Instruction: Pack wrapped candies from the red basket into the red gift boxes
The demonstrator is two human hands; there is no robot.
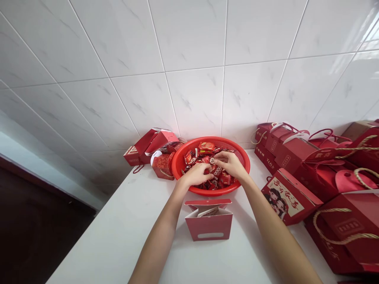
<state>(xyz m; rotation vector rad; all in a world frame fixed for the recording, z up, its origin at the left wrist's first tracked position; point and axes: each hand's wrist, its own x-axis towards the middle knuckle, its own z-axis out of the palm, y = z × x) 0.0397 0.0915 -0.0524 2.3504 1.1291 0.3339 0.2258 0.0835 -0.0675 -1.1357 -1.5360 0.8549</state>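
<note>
Both hands are inside a red plastic basket (179, 173) of small wrapped candies (206, 146). My left hand (200, 174) is over the candies at the basket's left-centre, its fingers curled down; what lies under the fingertips is hidden. Just right of it, my right hand (230, 163) has its thumb and fingers brought together at a small wrapped candy (212, 160) with a pale face. Between my forearms an open red paper box (209, 228) stands upright on the white table, with something flat and patterned inside.
Red gift boxes with rope handles (296, 157) crowd the table's right side, one with a printed picture (286, 197) in front. More red boxes (151, 146) stand left of the basket. A tiled wall (195, 98) rises behind. The white table's (118, 232) left edge drops to dark floor.
</note>
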